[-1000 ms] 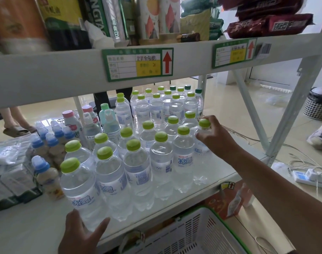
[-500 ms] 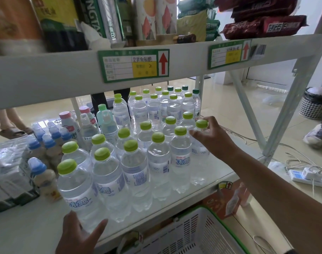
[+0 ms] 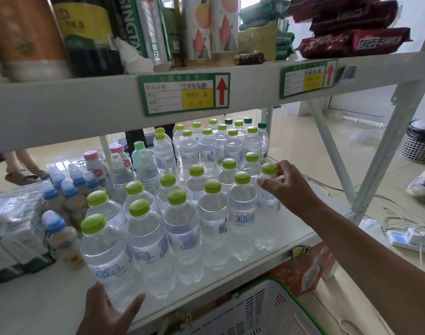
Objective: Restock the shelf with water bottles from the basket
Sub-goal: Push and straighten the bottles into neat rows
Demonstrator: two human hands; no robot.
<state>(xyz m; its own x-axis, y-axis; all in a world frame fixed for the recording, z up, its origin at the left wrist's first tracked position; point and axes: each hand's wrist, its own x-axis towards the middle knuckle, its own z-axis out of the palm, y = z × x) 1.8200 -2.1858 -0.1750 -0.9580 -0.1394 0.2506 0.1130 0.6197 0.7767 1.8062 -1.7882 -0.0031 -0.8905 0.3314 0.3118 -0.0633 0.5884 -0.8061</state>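
Note:
Several clear water bottles with lime-green caps stand in rows on the white shelf [image 3: 296,240]. My right hand [image 3: 291,189] reaches in from the right and pinches the neck of the rightmost water bottle [image 3: 267,209], which stands on the shelf at the end of a row. My left hand [image 3: 107,310] is low at the front, its fingers spread and its palm against the base of the front-left bottle [image 3: 105,257]. The white basket with a green rim [image 3: 267,310] sits below the shelf edge. Its inside is mostly out of view.
Small blue-capped milky bottles [image 3: 61,235] and pink-capped bottles stand left of the water. The upper shelf beam [image 3: 85,110] with green price labels hangs close overhead. A power strip [image 3: 409,238], cables, a mesh bin [image 3: 419,143] and another person's feet are on the floor.
My right hand stays at the top of the rightmost bottle, with its fingers a little looser. My left hand stays at the front-left bottle's base. The view has shifted slightly.

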